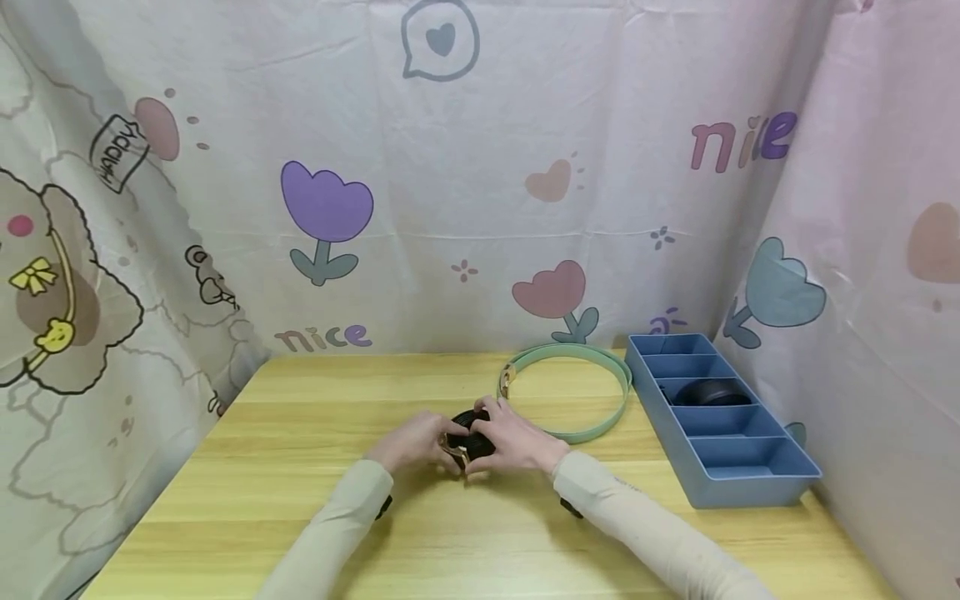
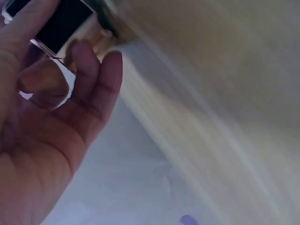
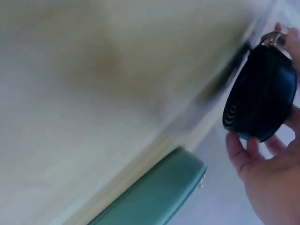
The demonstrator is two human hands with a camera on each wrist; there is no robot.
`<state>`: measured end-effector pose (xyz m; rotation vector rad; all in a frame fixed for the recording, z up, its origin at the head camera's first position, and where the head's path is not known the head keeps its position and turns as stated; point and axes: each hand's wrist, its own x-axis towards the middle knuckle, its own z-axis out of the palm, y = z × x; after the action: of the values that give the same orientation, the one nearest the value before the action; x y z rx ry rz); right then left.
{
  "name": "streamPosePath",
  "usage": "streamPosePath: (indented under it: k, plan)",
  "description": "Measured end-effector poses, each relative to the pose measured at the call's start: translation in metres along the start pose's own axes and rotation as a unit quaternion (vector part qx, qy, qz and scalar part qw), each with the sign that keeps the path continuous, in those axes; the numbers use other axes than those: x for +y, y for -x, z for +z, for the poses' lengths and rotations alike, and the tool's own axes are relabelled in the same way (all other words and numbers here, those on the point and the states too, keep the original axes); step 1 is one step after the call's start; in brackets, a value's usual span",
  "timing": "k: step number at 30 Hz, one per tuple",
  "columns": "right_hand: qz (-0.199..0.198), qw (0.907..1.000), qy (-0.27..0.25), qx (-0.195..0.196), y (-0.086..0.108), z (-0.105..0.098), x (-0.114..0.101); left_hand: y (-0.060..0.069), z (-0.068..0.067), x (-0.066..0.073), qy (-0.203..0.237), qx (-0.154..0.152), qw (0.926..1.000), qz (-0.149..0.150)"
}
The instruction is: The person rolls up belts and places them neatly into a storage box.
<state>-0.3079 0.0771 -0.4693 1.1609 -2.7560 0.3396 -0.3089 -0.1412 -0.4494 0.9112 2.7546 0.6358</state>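
Note:
A black belt (image 1: 480, 445), rolled into a tight coil, is between both hands at the middle of the wooden table. My left hand (image 1: 414, 442) grips its gold buckle (image 1: 454, 452) side with thumb and fingers; the left wrist view shows the black strap (image 2: 65, 26) framed by shiny metal there. Around the coil's other side curl the fingers of my right hand (image 1: 519, 437). In the right wrist view the spiral layers of the coil (image 3: 262, 93) show, with the right fingertips along its edge. Just beyond the right hand lies a green belt (image 1: 581, 435) in a loose loop.
A blue divided box (image 1: 750, 492) stands at the table's right side. One of its middle compartments holds a coiled black belt (image 1: 712, 392). A printed curtain (image 1: 450, 192) hangs behind the table and along its sides.

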Motion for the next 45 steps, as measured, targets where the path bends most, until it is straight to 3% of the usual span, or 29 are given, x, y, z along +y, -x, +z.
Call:
streamPosePath:
  k: [4,11,18,21,27,30,37,45]
  plan:
    - [0.001,0.9991,-0.043,0.007,0.0,-0.007,0.004,0.0,-0.002,-0.003,0.063,0.003,0.998,-0.01]
    - [0.004,0.9904,-0.131,0.043,0.003,-0.011,0.009,-0.002,-0.004,0.002,0.136,0.031,0.9903,0.003]
    - [-0.016,0.9911,-0.086,0.1,0.004,-0.018,0.015,-0.008,-0.005,0.013,0.159,0.053,0.9859,0.008]
    - [-0.01,0.9909,-0.058,0.121,0.005,-0.023,0.019,-0.015,-0.003,0.017,0.167,0.056,0.984,0.026]
    - [0.04,0.9928,-0.054,0.099,0.016,-0.038,0.032,-0.034,0.005,0.027,0.178,0.051,0.9822,0.033]
    - [0.073,0.9922,-0.059,0.081,0.022,-0.048,0.039,-0.044,0.009,0.035,0.185,0.063,0.9802,0.034]
    - [0.175,0.9806,-0.048,0.075,0.039,-0.065,0.059,-0.067,0.026,0.064,0.142,0.113,0.9824,0.042]
    - [0.255,0.9631,-0.002,0.085,0.066,-0.099,0.08,-0.08,0.052,0.099,0.049,0.106,0.9923,0.042]
